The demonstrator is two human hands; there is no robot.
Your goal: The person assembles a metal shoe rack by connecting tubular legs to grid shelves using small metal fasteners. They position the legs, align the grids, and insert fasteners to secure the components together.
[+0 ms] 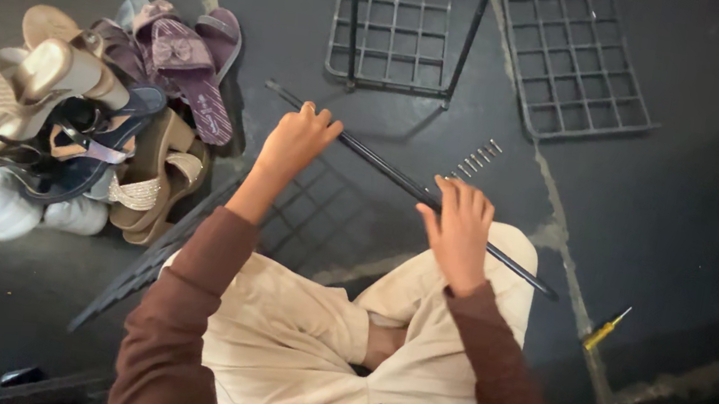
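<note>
The rod [401, 180] looks like smooth, dark-coated metal, as do the wire grid panels [580, 59]. The floor [694, 186] is rough, matt stone. The trousers [311, 337] are matt cloth.

A rod [409, 186] lies slantwise across the person's lap, left hand [296, 140] and right hand [459, 231] on it; shoes [96, 125] pile left, grids [498, 38] ahead (screws [477, 160] between), screwdriver [606, 328] right.
</note>
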